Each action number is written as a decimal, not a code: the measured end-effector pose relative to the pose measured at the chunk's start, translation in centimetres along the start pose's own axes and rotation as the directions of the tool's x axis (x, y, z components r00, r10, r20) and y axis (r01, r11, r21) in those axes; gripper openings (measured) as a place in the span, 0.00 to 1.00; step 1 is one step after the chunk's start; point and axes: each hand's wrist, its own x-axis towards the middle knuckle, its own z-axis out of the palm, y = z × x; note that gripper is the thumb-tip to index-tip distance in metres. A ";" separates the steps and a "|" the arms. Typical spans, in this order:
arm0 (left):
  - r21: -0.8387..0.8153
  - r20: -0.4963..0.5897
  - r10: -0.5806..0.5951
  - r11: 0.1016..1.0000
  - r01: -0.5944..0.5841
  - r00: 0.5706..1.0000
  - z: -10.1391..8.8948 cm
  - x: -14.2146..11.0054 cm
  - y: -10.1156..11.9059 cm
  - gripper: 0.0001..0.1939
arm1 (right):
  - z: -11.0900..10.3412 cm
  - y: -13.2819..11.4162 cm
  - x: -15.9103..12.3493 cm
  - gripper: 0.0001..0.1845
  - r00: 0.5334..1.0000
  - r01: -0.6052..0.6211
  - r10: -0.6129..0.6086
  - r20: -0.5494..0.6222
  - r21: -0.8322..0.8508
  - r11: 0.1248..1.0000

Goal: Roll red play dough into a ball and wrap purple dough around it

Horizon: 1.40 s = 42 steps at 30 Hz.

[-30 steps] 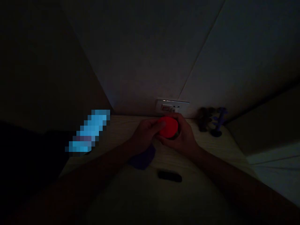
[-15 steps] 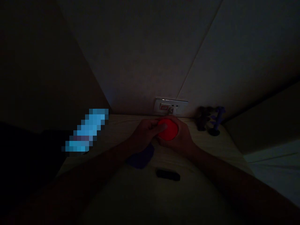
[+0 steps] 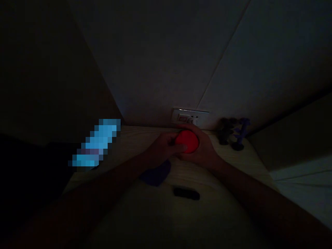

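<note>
Fingers of the left hand [image 3: 161, 148] and the right hand [image 3: 206, 149] are closed around a red round object [image 3: 190, 137], held between them with its flat face turned up to my camera. I have the right fingers curled about its far side and the left thumb [image 3: 178, 148] laid across the face. That thumb has just slid toward the near edge of the red face; I take it as a shift of pressure within a kept grip, not a release. I cannot tell whether the object touches the table [image 3: 135, 138] below.

Just beyond the fingers I see a wall plate [image 3: 203, 118] with a switch and what looks like a white plug [image 3: 193, 121]. Nearer me, below the left fingers, lies a purple item [image 3: 157, 174], and past it a dark oblong item [image 3: 186, 193]. To the right of the fingers stand a dark upright shape [image 3: 223, 133] and a purple stand [image 3: 242, 131]. Well off to their left glows a pixelated blue patch [image 3: 95, 143].
</note>
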 end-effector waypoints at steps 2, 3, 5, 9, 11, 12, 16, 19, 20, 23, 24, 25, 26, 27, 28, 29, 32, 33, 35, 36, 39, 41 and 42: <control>-0.014 0.021 -0.014 1.000 0.014 1.000 -0.1 0.0 -0.1 0.09 | 0.1 -0.2 0.0 0.39 1.000 0.004 -0.004 0.006 -0.002 1.000; -0.015 0.026 -0.015 1.000 0.016 1.000 -0.1 0.0 -0.1 0.10 | 0.2 -0.4 0.0 0.37 1.000 0.007 -0.007 0.004 -0.006 1.000; -0.004 0.031 -0.011 1.000 0.011 0.999 -0.2 0.1 -0.2 0.11 | 0.4 -0.6 -0.1 0.31 1.000 0.010 -0.010 -0.010 -0.013 1.000; 0.040 0.025 0.007 0.999 -0.008 1.000 0.0 0.1 -0.1 0.13 | 0.8 -0.8 -0.4 0.28 0.999 0.004 -0.007 -0.038 -0.080 0.997; 0.062 0.013 0.020 0.998 -0.021 1.000 0.1 0.1 0.0 0.13 | 0.7 -0.6 -0.4 0.29 0.999 0.010 -0.014 -0.042 -0.113 0.994; 0.068 0.000 0.019 0.998 -0.019 1.000 0.1 0.1 0.0 0.14 | 0.7 -0.5 -0.4 0.31 0.999 0.017 -0.021 -0.034 -0.115 0.993; 0.090 -0.043 -0.020 0.996 0.024 0.999 0.0 0.1 -0.1 0.16 | 0.4 0.0 -0.1 0.33 0.998 0.049 -0.049 0.047 -0.002 0.999; 0.141 -0.023 -0.034 0.989 0.037 0.999 -0.1 0.0 0.2 0.15 | 0.4 0.1 -0.2 0.32 0.996 0.026 -0.034 0.077 0.097 0.995; 0.148 -0.014 -0.040 0.988 0.042 0.999 -0.1 -0.1 0.3 0.15 | 0.5 0.1 -0.3 0.31 0.997 0.019 -0.026 0.075 0.102 0.995; 0.101 0.008 -0.053 0.994 0.052 0.999 0.0 -0.1 0.7 0.16 | 0.8 -0.2 -0.5 0.29 1.000 0.025 -0.026 0.014 0.042 0.999; 0.075 0.010 -0.048 0.996 0.047 0.999 0.1 -0.1 0.7 0.16 | 0.9 -0.3 -0.6 0.28 0.999 0.033 -0.033 -0.016 0.011 0.999; 0.052 0.003 -0.039 0.998 0.038 0.999 0.1 -0.1 0.6 0.15 | 1.0 -0.4 -0.6 0.28 0.998 0.041 -0.042 -0.041 -0.019 0.999; 0.031 -0.006 -0.025 0.999 0.025 1.000 0.2 0.0 0.5 0.15 | 1.1 -0.5 -0.6 0.28 0.997 0.043 -0.046 -0.060 -0.045 0.998; 0.008 -0.015 -0.008 1.000 0.009 1.000 0.2 0.0 0.4 0.16 | 1.2 -0.5 -0.6 0.28 0.996 0.044 -0.048 -0.075 -0.062 0.997; -0.016 -0.021 0.006 1.000 -0.006 1.000 0.2 0.0 0.3 0.17 | 1.2 -0.5 -0.6 0.29 0.996 0.046 -0.052 -0.078 -0.067 0.997; -0.038 -0.025 0.015 0.999 -0.016 1.000 0.2 0.0 0.2 0.19 | 1.2 -0.6 -0.6 0.29 0.996 0.052 -0.056 -0.076 -0.056 0.997; -0.030 -0.038 0.014 0.999 -0.015 0.999 0.1 -0.1 0.2 0.20 | 1.2 -0.7 -0.6 0.32 0.998 0.049 -0.047 -0.036 0.068 0.996; -0.001 -0.037 0.002 1.000 -0.002 0.999 0.1 -0.2 0.2 0.19 | 1.2 -0.7 -0.5 0.32 0.999 0.039 -0.037 -0.021 0.126 0.991; 0.049 -0.016 -0.017 0.999 0.018 1.000 0.0 -0.3 0.4 0.17 | 1.0 -0.7 -0.5 0.33 1.000 0.006 -0.007 0.000 0.204 0.979; 0.062 0.003 -0.021 0.998 0.021 1.000 -0.1 -0.3 0.5 0.16 | 1.0 -0.7 -0.4 0.34 1.000 0.000 -0.003 0.014 0.209 0.978; 0.054 0.069 -0.001 0.999 -0.003 0.998 -0.2 -0.3 0.5 0.15 | 0.6 -0.9 -0.3 0.43 0.993 0.067 -0.076 0.086 0.100 0.993; 0.043 0.095 0.022 0.999 -0.026 0.995 -0.3 -0.3 0.5 0.17 | 0.4 -1.1 -0.1 0.47 0.977 0.147 -0.149 0.150 0.029 0.989; 0.039 0.101 0.027 0.999 -0.031 0.995 -0.3 -0.3 0.4 0.18 | 0.3 -1.2 -0.1 0.46 0.970 0.175 -0.175 0.167 0.018 0.984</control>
